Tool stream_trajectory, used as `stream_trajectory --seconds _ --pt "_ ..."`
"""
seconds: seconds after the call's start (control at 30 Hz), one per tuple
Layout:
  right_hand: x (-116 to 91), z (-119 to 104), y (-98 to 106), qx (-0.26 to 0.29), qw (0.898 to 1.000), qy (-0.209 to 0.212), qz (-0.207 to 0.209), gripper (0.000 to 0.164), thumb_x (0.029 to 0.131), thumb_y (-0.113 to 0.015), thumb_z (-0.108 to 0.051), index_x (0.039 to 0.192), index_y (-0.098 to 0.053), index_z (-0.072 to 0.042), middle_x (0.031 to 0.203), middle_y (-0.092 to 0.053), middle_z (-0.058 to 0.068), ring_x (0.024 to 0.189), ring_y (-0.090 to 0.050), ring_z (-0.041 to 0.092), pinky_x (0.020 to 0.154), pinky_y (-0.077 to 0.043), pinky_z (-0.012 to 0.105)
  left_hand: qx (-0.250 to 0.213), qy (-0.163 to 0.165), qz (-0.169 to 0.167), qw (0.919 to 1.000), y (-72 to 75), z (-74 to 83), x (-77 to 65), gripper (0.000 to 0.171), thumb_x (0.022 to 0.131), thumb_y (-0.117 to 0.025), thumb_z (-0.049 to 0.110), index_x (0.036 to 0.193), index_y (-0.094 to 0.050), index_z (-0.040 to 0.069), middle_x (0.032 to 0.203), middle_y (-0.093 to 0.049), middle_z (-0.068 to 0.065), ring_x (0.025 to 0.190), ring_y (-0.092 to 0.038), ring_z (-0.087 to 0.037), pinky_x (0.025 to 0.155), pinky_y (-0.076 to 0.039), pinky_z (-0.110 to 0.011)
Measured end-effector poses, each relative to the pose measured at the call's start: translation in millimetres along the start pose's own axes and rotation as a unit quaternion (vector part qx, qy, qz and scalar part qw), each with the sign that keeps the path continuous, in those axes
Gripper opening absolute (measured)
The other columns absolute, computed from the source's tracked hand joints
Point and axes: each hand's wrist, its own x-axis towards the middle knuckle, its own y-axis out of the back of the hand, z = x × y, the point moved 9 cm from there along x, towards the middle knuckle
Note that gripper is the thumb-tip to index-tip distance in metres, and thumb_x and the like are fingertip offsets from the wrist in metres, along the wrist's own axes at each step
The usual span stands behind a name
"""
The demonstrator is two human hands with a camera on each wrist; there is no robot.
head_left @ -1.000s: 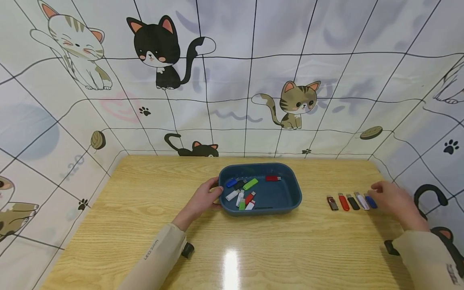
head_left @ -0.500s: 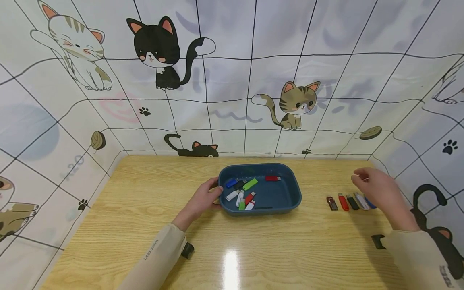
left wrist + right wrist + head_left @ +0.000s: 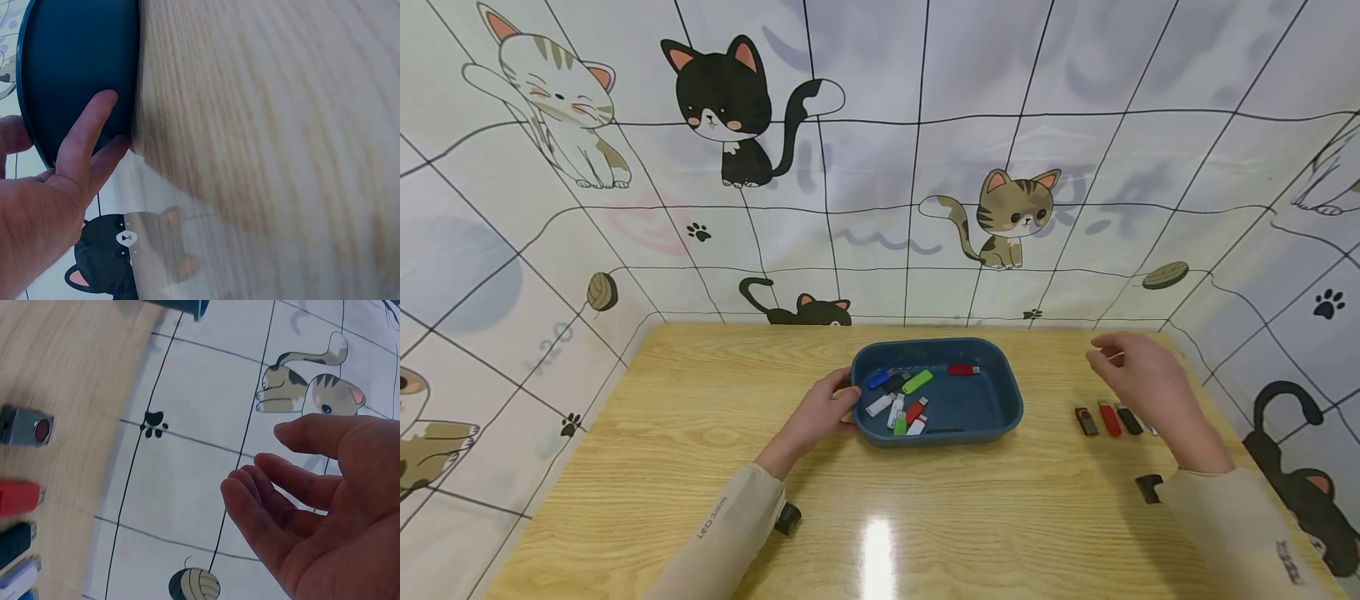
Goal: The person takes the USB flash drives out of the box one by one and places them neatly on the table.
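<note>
Steadying the blue bin (image 3: 979, 406) mid-frame, the left hand (image 3: 814, 412) grips its edge. Frame right, the right hand (image 3: 1142, 382), empty and loose-fingered, hovers near lined-up USB sticks (image 3: 1109, 419); the step seems a reach, calling for precise pinching.

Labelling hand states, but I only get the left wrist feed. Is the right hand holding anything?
Observer: No, the right wrist view shows nothing between the right hand's thumb and fingers.
Operator: Anything in the blue tray?
Observer: Yes, the head view shows loose USB sticks, most of them toward its left end.
Operator: Any outside it?
Observer: Yes, the right wrist view shows a row of five more sticks on the table.
</note>
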Motion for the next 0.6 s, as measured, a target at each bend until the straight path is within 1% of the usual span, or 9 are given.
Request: stream_trajectory --seconds 0.27,0.4,0.6 --pt "6 -26 -9 0.012 1.000 0.016 -0.012 0.044 0.106 -0.058 -0.023 0.132 -0.061 0.012 0.119 -0.066 0.031 0.106 -0.064 0.046 0.081 -0.056 0.061 0.004 -0.008 -0.007 0.9999 -0.4 -0.1 0.0 0.051 0.108 -0.050 0.013 0.155 -0.039 -0.004 0.152 -0.046 -0.026 0.125 -0.059 -0.042 0.078 -0.064 -0.047" --pt "8 -37 -14 0.017 0.999 0.025 -0.017 0.043 0.106 -0.058 -0.023 0.132 -0.061 0.011 0.120 -0.066 0.030 0.107 -0.065 0.046 0.085 -0.055 0.062 0.003 -0.004 -0.007 1.0000 -0.1 -0.7 0.2 0.051 0.108 -0.050 0.013 0.155 -0.039 -0.003 0.152 -0.046 -0.026 0.127 -0.058 -0.042 0.080 -0.064 -0.048" --pt "12 -50 -26 0.019 0.999 0.040 -0.027 0.041 0.104 -0.058 -0.022 0.131 -0.063 0.009 0.119 -0.067 0.028 0.105 -0.067 0.043 0.085 -0.057 0.059 0.000 -0.006 -0.006 1.0000 -0.3 0.6 -0.1 0.051 0.108 -0.050 0.013 0.155 -0.040 -0.003 0.152 -0.046 -0.026 0.126 -0.059 -0.042 0.079 -0.064 -0.049"
